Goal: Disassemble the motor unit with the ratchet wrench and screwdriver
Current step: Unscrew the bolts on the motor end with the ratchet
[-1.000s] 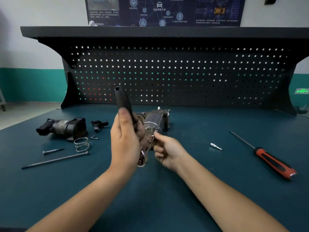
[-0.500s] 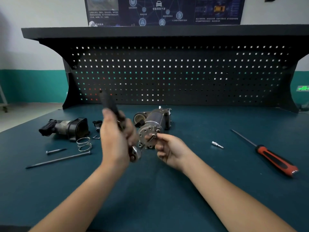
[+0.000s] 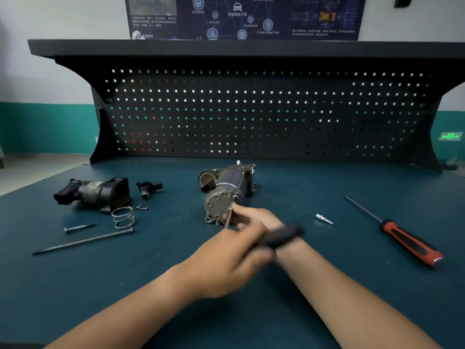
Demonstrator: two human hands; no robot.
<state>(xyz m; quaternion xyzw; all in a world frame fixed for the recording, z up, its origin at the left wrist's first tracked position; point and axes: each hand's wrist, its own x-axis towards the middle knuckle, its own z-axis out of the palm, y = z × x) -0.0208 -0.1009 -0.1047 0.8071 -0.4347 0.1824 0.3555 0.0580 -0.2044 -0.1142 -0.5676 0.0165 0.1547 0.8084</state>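
The grey motor unit point(image 3: 227, 190) lies on the dark green bench point(image 3: 176, 285), its round end plate facing me. My right hand point(image 3: 254, 217) pinches a long thin bolt point(image 3: 228, 219) that sticks out of that plate. My left hand point(image 3: 231, 263) crosses in front of my right wrist and grips the black handle of the ratchet wrench point(image 3: 279, 238), which lies blurred and points right. The wrench head is hidden by my hand. The red-and-black screwdriver point(image 3: 400, 238) rests untouched at the right.
At the left lie a removed black motor part point(image 3: 93, 192), a small black fitting point(image 3: 148, 188), a coil spring point(image 3: 123, 217), a short bolt point(image 3: 79, 227), a long bolt point(image 3: 83, 241) and a small screw point(image 3: 142, 207). A silver socket bit point(image 3: 324, 219) lies right of my hands. The pegboard point(image 3: 251, 117) stands behind.
My left hand has swung the wrench from upright at the left down and to the right, across my right wrist. My right hand has drawn the bolt a little out of the end plate.
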